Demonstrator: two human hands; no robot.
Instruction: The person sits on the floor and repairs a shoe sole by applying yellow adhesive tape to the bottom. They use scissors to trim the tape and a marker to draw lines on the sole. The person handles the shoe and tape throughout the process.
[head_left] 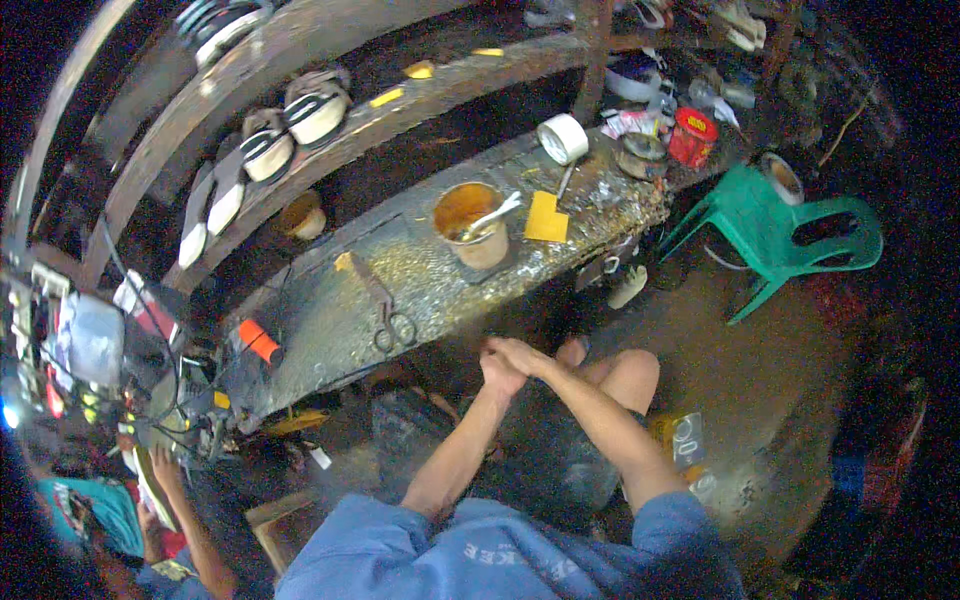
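My left hand [502,377] and my right hand [522,356] are pressed together above my lap, just off the near edge of the workbench [330,345]. The right hand lies over the left, and the fingers of both look closed. Whatever is between them, if anything, is hidden. Nearest on the bench are scissors [385,310] with dark blades, lying at its left part. Beyond my hands stands a glue-stained tub [480,250] with a pale-handled tool [495,215] leaning in it. A yellow piece of sheet [546,218] lies to its right.
Tape [563,139] and a red can [692,138] stand at the bench's far right. A green plastic chair [755,225] holds another tape roll [782,178]. Shoes [318,108] rest on the rack behind. An orange object [258,340] lies left. At lower left, another person's hands [165,475] hold something pale.
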